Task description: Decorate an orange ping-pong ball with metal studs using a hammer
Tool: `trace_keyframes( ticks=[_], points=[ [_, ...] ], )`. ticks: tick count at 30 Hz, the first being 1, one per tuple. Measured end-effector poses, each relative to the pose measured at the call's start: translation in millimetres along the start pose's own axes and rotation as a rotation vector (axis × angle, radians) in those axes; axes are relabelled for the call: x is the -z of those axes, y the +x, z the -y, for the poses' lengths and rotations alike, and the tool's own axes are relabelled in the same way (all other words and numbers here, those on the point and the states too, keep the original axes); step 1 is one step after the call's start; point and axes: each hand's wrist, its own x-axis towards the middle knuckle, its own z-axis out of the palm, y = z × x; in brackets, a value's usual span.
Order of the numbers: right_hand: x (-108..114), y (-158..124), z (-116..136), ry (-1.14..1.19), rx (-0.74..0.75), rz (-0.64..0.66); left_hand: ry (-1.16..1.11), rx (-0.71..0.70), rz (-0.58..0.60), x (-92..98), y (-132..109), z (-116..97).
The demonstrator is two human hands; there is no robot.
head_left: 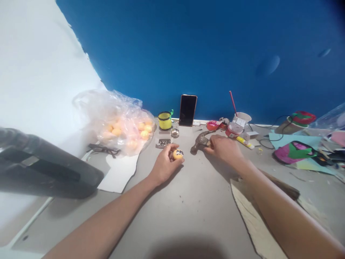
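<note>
My left hand (pixel 165 164) is closed around a small orange ball (pixel 178 154) with shiny pieces on it, holding it just above the grey tabletop (pixel 188 201). My right hand (pixel 223 148) grips the handle of a hammer (pixel 199 142), whose head rests on the table just right of the ball. A strip of mirrored tiles (pixel 164 142) and a small mirrored ball (pixel 175 132) lie just beyond the left hand.
A clear plastic bag of orange balls (pixel 122 124) sits at the left, with glasses (pixel 104 149) and white paper (pixel 120 172) beside it. A yellow cup (pixel 165 120), a phone (pixel 188 110), paint pots, a glue stick (pixel 245 142) and coloured paper line the blue wall.
</note>
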Motion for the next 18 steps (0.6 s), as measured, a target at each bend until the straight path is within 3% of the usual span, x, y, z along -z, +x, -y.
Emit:
trace_keyframes(
  ticks=[5, 10, 14, 18],
  points=[
    [9, -12, 13, -0.065, 0.017, -0.21, -0.004, -0.001, 0.008, -2.6, -1, 0],
    [15, -28, 24, 0.03, 0.214, -0.542, -0.023, 0.015, 0.043, -3.9, -3, 1],
    [13, -34, 31, 0.081, 0.356, -0.542, -0.05, 0.025, 0.065, -3.2, -2, 3],
    [13, -33, 28, 0.096, 0.298, -0.692, -0.015, 0.025, 0.057, -2.8, -1, 4]
  ],
)
